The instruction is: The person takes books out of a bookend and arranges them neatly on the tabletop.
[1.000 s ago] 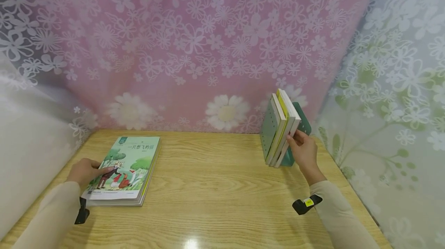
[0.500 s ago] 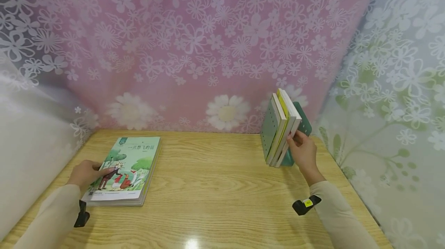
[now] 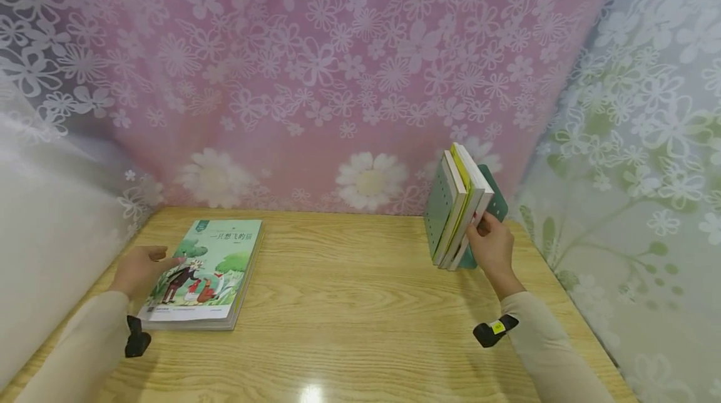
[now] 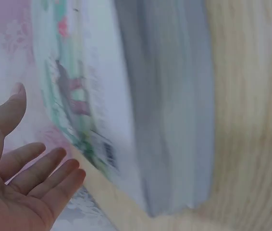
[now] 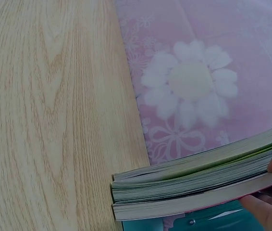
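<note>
A small pile of books lies flat on the left of the table, topped by a green picture book with cartoon figures. Beside its left edge is my left hand, thumb over the cover in the head view. The left wrist view shows that hand's fingers relaxed and apart from the pile. At the right, several upright books stand between the two green perforated plates of a bookend. My right hand pinches the rightmost upright book between thumb and fingers, near the right plate.
A wood-grain table spreads between the pile and the upright books. A pink flowered curtain hangs behind, with pale sheeting along the right side. Black wrist cameras are strapped over both sleeves.
My left hand has come off the pile, lifting slightly, its thumb no longer pressing the cover. The right hand stays at the upright books, and the rightmost one has tilted slightly outward.
</note>
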Demonstrator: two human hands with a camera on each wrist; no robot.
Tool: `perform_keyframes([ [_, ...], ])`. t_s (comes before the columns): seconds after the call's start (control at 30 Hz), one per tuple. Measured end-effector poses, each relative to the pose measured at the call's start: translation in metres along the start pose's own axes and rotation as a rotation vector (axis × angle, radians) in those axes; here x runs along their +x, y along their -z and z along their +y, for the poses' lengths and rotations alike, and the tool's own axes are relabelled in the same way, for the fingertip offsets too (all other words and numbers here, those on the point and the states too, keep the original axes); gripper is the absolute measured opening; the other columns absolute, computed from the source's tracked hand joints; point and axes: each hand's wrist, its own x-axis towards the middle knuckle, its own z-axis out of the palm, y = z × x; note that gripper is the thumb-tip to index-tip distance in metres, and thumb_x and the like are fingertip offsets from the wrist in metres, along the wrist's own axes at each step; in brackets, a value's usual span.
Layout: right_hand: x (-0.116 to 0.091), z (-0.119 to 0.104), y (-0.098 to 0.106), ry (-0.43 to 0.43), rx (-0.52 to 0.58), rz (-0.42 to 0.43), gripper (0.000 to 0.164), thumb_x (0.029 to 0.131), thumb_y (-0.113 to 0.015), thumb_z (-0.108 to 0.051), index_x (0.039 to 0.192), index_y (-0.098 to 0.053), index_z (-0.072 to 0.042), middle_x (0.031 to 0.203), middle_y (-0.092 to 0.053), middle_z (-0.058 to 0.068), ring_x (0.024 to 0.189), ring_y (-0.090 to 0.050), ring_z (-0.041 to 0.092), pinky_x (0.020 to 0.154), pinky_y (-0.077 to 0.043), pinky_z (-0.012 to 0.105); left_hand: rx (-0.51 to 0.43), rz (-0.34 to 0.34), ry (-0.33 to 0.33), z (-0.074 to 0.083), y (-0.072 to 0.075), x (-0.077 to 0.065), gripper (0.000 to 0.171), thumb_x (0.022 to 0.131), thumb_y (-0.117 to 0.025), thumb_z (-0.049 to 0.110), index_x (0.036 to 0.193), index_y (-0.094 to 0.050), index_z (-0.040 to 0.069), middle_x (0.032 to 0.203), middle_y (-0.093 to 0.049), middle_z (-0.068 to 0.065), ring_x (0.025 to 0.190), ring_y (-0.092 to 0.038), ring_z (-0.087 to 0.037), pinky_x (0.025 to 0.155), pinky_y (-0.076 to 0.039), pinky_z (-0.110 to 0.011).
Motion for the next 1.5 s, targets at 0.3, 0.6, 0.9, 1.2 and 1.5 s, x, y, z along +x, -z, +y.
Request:
perform_keyframes([
  [0.3, -0.008, -0.001, 0.004, -0.014, 0.029, -0.001, 0.039, 0.093, -0.055, -0.014, 0.128, -0.059, 0.003, 0.11, -0.067, 0.024, 0.099, -0.066, 0.034, 0.067, -0.044, 0.008, -0.131, 0.033, -0.041, 0.03, 0.002, 0.005, 0.084, 0.093, -0.055, 0.053, 0.144, -0.032, -0.011, 0.14, -0.038, -0.035, 0.124, -0.04, -0.053, 0.092, -0.042, -0.062],
  [0.6, -0.021, -0.003, 0.012, -0.007, 0.076, -0.021, 0.04, 0.092, -0.058, -0.01, 0.129, -0.057, 0.006, 0.113, -0.064, 0.027, 0.101, -0.065, 0.037, 0.064, -0.039, 0.0, -0.251, -0.039, -0.063, 0.07, 0.005, 0.008, 0.09, 0.089, -0.057, 0.057, 0.152, -0.022, 0.005, 0.149, -0.032, -0.026, 0.135, -0.032, -0.046, 0.101, -0.035, -0.063],
  [0.9, -0.039, -0.005, 0.027, -0.009, 0.078, -0.059, 0.042, 0.092, -0.059, -0.01, 0.131, -0.055, 0.006, 0.121, -0.062, 0.025, 0.103, -0.064, 0.037, 0.066, -0.044, 0.001, -0.287, -0.037, -0.175, 0.099, 0.001, 0.007, 0.085, 0.088, -0.062, 0.053, 0.153, -0.026, 0.012, 0.149, -0.036, -0.022, 0.135, -0.035, -0.043, 0.1, -0.038, -0.061],
  [1.2, -0.055, -0.005, 0.033, 0.052, 0.076, -0.016, 0.04, 0.089, -0.061, -0.004, 0.126, -0.058, 0.008, 0.116, -0.064, 0.026, 0.091, -0.068, 0.014, 0.068, -0.045, 0.001, -0.39, -0.1, -0.229, 0.129, -0.008, 0.002, 0.081, 0.089, -0.063, 0.049, 0.152, -0.028, 0.014, 0.152, -0.034, -0.016, 0.138, -0.031, -0.04, 0.105, -0.035, -0.058],
  [1.5, -0.05, 0.004, 0.015, 0.139, 0.002, -0.039, 0.043, 0.09, -0.065, -0.009, 0.127, -0.052, 0.007, 0.114, -0.062, 0.029, 0.099, -0.064, 0.04, 0.076, -0.057, 0.042, -0.458, -0.157, -0.266, 0.154, -0.025, 0.001, 0.076, 0.088, -0.066, 0.047, 0.15, -0.033, 0.018, 0.152, -0.035, -0.011, 0.139, -0.031, -0.039, 0.107, -0.035, -0.054],
])
